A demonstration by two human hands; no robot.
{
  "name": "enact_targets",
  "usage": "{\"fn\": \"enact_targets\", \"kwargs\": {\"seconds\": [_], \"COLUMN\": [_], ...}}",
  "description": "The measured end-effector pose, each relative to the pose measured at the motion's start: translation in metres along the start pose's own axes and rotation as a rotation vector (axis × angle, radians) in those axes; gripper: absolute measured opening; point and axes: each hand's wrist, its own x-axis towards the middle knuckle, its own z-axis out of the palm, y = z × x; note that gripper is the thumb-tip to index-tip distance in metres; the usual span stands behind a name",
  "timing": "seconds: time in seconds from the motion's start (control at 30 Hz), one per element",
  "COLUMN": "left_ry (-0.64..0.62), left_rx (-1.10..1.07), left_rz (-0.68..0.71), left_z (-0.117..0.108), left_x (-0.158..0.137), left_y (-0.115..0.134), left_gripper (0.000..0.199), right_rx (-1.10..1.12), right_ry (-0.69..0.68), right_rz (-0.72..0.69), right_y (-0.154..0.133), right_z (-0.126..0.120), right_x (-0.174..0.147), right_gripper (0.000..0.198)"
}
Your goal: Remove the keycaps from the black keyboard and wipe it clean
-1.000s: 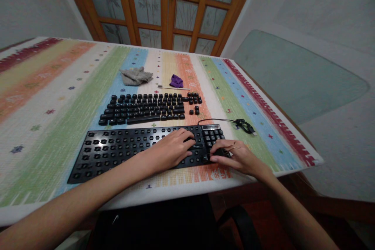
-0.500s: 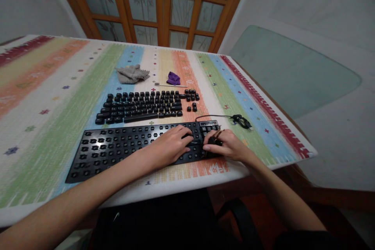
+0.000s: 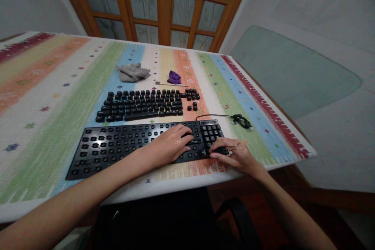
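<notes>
A black keyboard [image 3: 123,146] lies along the front of the table. Most of its main section shows bare switch mounts, while the number pad [image 3: 211,133] at its right end carries keycaps. My left hand [image 3: 174,142] rests on the keyboard left of the number pad, fingers apart and bent, steadying contact with its surface. Over the pad's lower rows is my right hand [image 3: 233,154], thumb and fingers drawn together near the bottom keys. Thin wire-like loops [image 3: 236,146] show at its fingers; what the fingertips grip is hidden.
Behind the keyboard, loose black keycaps [image 3: 140,105] lie in keyboard order. Farther back are a grey cloth [image 3: 133,72], a purple cloth [image 3: 174,77] and a thin brush [image 3: 171,84]. A bundled cable [image 3: 241,121] lies to the right on the striped tablecloth [image 3: 96,74].
My right hand has shifted right and toward me, uncovering more of the number pad's keycaps. My left hand stays in about the same place.
</notes>
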Motion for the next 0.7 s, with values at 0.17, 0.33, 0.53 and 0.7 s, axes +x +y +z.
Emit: {"fn": "enact_targets", "kwargs": {"seconds": [0.17,0.33,0.53,0.7], "left_ry": [0.001,0.004,0.036,0.041], "left_rx": [-0.007,-0.017,-0.086,-0.232], "left_rz": [0.007,-0.007,-0.01,-0.007], "left_z": [0.0,-0.002,-0.004,-0.007], "left_x": [-0.001,0.0,0.0,0.009], "left_y": [0.0,0.0,0.005,0.017], "left_gripper": [0.021,0.022,0.024,0.029], "right_rx": [0.08,0.208,0.258,0.214], "right_ry": [0.014,0.097,0.16,0.153], "right_rz": [0.082,0.105,0.116,0.063], "right_y": [0.005,0.01,0.009,0.005], "right_z": [0.002,0.005,0.001,-0.005], "right_x": [-0.003,-0.009,-0.012,-0.002], "right_gripper": [0.016,0.012,0.013,0.015]}}
